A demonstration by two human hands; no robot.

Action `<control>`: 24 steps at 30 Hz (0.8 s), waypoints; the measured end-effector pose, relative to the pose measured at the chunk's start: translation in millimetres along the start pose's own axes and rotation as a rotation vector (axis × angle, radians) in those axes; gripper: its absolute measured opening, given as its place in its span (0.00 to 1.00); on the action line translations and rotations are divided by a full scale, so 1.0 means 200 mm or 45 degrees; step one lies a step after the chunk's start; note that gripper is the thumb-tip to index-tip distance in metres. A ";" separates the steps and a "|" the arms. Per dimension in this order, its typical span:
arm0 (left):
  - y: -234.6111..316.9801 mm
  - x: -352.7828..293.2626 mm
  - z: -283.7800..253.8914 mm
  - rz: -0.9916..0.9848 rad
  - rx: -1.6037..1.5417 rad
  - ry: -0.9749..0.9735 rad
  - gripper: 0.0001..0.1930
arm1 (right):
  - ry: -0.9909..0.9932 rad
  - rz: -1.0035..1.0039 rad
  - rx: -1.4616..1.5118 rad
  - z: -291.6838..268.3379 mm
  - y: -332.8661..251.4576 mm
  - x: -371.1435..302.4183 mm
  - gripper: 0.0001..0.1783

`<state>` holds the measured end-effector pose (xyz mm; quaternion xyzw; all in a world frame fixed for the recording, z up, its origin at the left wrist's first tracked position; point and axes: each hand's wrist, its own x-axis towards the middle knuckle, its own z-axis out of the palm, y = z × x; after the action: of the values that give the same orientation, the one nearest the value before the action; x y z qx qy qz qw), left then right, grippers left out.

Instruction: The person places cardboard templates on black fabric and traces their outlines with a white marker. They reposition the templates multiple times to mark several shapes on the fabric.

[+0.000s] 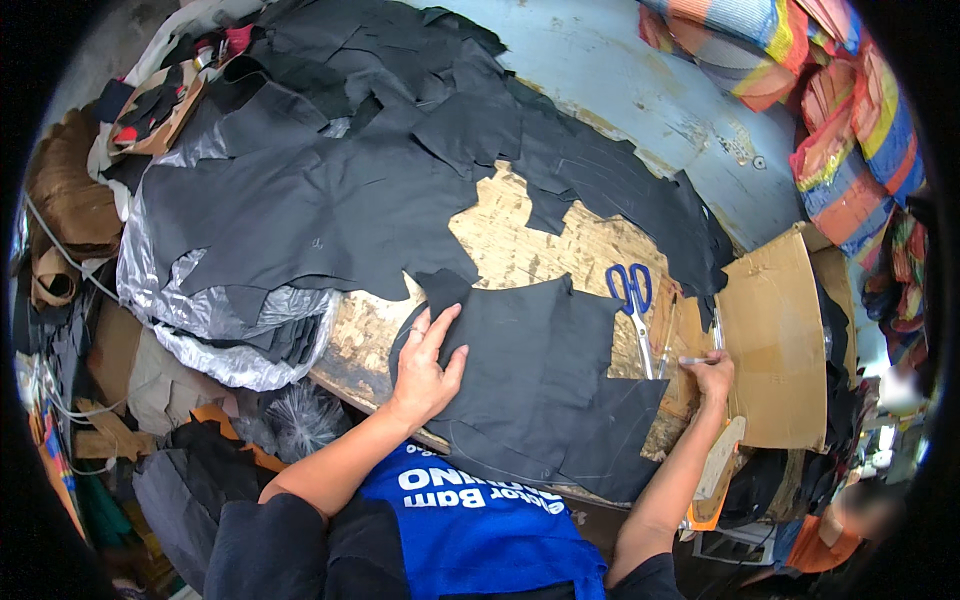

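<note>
A black sheet of leather-like material (520,345), with faint chalk-like lines on its lower part, lies on the worn wooden tabletop (505,225) in front of me. My left hand (428,365) rests on its left side, fingers spread, beside a folded-up corner. Out to the right, my right hand (711,374) is closed around a slim pen-like stick (692,360), held level just above the table. Between that hand and the sheet lie scissors with blue handles (632,290), their blades toward me. A thin pointed tool (669,325) lies alongside them.
Large irregular black hides (330,200) cover the table's left and far sides. Cardboard (775,345) stands upright at the right edge. Clear plastic wrapping (225,350) hangs at the left. Striped woven sacks (850,150) are heaped far right. A pale flat template (720,460) sits beside my right forearm.
</note>
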<state>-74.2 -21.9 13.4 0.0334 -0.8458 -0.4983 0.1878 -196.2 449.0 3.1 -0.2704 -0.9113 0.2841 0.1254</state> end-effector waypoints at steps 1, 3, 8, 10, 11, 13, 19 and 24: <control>0.00 0.00 0.00 0.002 0.040 0.040 0.25 | -0.042 0.003 0.105 -0.01 0.02 0.02 0.31; 0.00 0.00 0.00 -0.021 0.068 0.043 0.23 | -0.057 -0.037 0.202 -0.02 0.04 0.04 0.25; -0.05 0.00 0.00 -0.067 -0.211 0.138 0.20 | 0.303 -0.509 0.493 -0.14 -0.05 0.02 0.17; -0.07 0.01 0.00 -0.132 -0.314 0.158 0.20 | 0.475 -0.594 0.556 -0.25 -0.12 -0.04 0.16; -0.09 0.01 -0.01 -0.057 -0.191 0.150 0.19 | 0.546 -0.553 0.592 -0.29 -0.16 -0.09 0.16; -0.12 0.02 0.00 -0.116 -0.362 0.146 0.20 | 0.586 -0.519 0.747 -0.30 -0.24 -0.18 0.16; -0.15 0.01 0.02 -0.271 -0.830 0.180 0.24 | 0.064 -0.433 1.278 -0.14 -0.38 -0.46 0.22; -0.17 0.02 -0.03 -0.206 -0.663 0.062 0.23 | -0.014 -0.323 1.115 0.02 -0.44 -0.70 0.23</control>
<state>-81.2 -43.8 -11.3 0.0636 -0.6790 -0.7114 0.1699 -119.6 306.0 40.6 -0.0767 -0.7318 0.6266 0.2569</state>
